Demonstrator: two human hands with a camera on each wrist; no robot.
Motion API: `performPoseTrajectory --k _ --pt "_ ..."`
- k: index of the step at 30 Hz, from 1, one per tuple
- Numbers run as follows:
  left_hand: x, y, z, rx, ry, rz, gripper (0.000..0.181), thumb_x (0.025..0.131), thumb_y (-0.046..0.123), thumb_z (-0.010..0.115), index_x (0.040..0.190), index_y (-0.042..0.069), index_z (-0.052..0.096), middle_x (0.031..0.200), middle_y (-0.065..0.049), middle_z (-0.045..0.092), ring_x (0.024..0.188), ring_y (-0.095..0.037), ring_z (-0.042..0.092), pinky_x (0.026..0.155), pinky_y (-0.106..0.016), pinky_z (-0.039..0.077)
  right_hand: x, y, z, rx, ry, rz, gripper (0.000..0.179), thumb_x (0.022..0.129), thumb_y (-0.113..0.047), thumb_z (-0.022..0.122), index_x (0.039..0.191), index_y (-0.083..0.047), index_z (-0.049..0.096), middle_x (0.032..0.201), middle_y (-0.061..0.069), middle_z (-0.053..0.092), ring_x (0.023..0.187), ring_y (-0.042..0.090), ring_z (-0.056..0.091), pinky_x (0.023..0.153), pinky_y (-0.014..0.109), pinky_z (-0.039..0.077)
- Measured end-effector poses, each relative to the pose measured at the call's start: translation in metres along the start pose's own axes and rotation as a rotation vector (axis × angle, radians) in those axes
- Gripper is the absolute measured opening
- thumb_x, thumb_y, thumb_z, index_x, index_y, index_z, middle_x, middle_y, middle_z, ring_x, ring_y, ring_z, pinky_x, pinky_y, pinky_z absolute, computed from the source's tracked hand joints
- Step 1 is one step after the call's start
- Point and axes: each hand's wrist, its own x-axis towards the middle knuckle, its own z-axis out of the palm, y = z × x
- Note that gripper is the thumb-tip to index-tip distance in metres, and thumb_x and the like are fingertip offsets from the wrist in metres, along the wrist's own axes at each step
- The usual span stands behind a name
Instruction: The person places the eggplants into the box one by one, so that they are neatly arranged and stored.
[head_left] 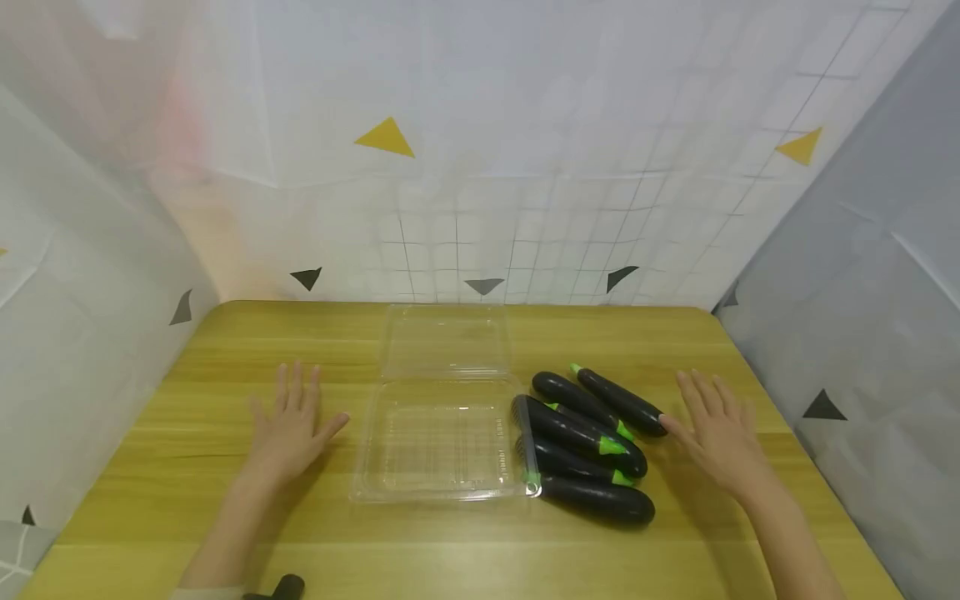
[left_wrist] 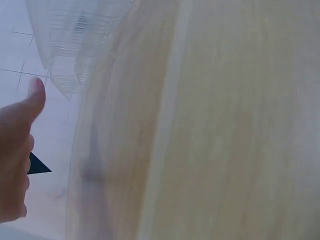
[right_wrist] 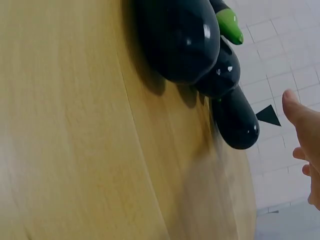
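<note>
Head view first, with the clear container (head_left: pixel 442 450) as our clock centre! It sits on the desk (head_left: pixel 375 550), its lid (head_left: pixel 446 337) laid back at twelve. At three lie the dark eggplants (head_left: pixel 570 427), bunched together, some overlapping, nearest ends meeting the container's edge in this view. Out at nine, the left hand (head_left: pixel 288 433), palm down, fingers (head_left: pixel 296 389) straight and spread, nothing in hold. Far out at three, the right hand (head_left: pixel 720 442), fingers fanned too, holding nothing, its thumb right by the farthest eggplant's end!

Over to the left wrist: the hand shows between eight and nine on the frame, thumb stuck out, container up between ten and eleven, blurry.

And the right wrist: eggplants fill twelve to three, the hand at three, a gap showing between thumb and the nearest eggplant.
</note>
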Motion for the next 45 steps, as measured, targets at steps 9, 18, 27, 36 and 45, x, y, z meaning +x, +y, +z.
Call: performPoseTrajectory --k 9,18,27,36,45 --pt "-0.004 0.007 -0.008 -0.007 0.015 0.093 0.094 0.096 0.06 0.042 0.153 0.007 -0.01 0.156 -0.013 -0.023 0.142 -0.033 -0.022 0.105 -0.069 -0.011 0.001 -0.012 -0.001 0.013 0.033 -0.065 0.075 0.1 -0.039 0.049 0.155 -0.009 0.009 0.152 0.028 0.02 0.137 0.054 0.01 0.106 0.071 -0.003" --pt "-0.007 0.016 -0.011 0.007 0.037 0.213 0.099 0.092 0.061 0.048 0.154 0.003 -0.004 0.158 -0.011 -0.018 0.145 -0.036 -0.007 0.113 -0.056 -0.009 0.001 -0.03 -0.009 0.013 0.068 -0.133 0.076 0.097 -0.039 0.055 0.156 -0.014 0.013 0.151 0.023 0.027 0.138 0.049 0.015 0.111 0.066 0.0" --pt "-0.011 0.03 -0.013 0.028 0.035 0.293 0.106 0.088 0.06 0.058 0.153 0.0 0.0 0.159 -0.009 -0.015 0.146 -0.032 -0.007 0.116 -0.054 0.002 -0.005 -0.046 -0.016 0.004 0.028 -0.122 0.081 0.094 -0.045 0.059 0.156 -0.02 0.013 0.147 0.023 0.034 0.133 0.047 0.025 0.1 0.069 0.026" --pt "-0.015 0.033 -0.009 0.038 0.04 0.32 0.108 0.087 0.063 0.056 0.153 0.001 -0.002 0.16 -0.011 -0.013 0.146 -0.034 -0.003 0.115 -0.055 0.009 -0.009 -0.056 -0.019 -0.016 0.02 -0.154 0.085 0.092 -0.047 0.061 0.156 -0.021 0.013 0.147 0.021 0.037 0.131 0.045 0.032 0.099 0.067 0.031" --pt "-0.025 0.039 -0.005 -0.029 0.017 0.324 0.111 0.084 0.063 0.06 0.153 0.001 0.0 0.16 -0.011 -0.012 0.146 -0.031 0.001 0.114 -0.055 0.018 -0.012 -0.064 -0.019 -0.019 0.034 -0.204 0.088 0.087 -0.051 0.066 0.155 -0.025 0.018 0.132 0.013 0.051 0.118 0.035 0.047 0.094 0.06 0.04"
